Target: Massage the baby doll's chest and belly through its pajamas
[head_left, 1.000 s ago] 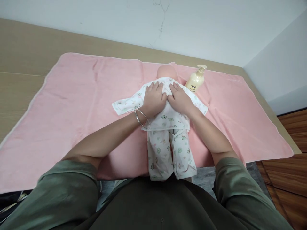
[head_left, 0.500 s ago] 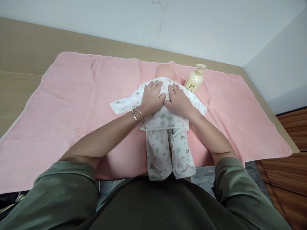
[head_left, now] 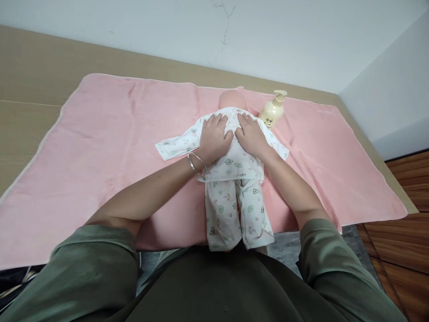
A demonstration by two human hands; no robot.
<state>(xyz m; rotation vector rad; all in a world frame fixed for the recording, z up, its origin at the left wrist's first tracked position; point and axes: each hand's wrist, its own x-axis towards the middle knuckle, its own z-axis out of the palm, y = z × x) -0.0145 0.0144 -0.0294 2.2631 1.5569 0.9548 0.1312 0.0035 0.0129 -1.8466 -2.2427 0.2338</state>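
A baby doll point(head_left: 231, 167) in a white patterned top and trousers lies on a pink blanket point(head_left: 107, 134), its bald head point(head_left: 233, 99) away from me. No face shows; the back of the head seems to be up. On the left of the doll's upper body rests my left hand point(head_left: 214, 136), flat, fingers stretched out, with bangles at the wrist. My right hand point(head_left: 251, 136) lies open on the right side, its fingers pointing toward the shoulder. The two thumbs are close but apart. Sleeves spread out to both sides, and the trouser legs reach the near table edge.
A cream pump bottle point(head_left: 273, 109) stands or leans on the blanket right of the doll's head. The wooden table point(head_left: 40, 58) meets a white wall point(head_left: 150, 36) behind. Wood-grained panels point(head_left: 402, 232) are at lower right.
Both hands have slid slightly outward on the doll's upper body, and the gap between the thumbs is a little wider. The doll's head and top shifted very slightly right.
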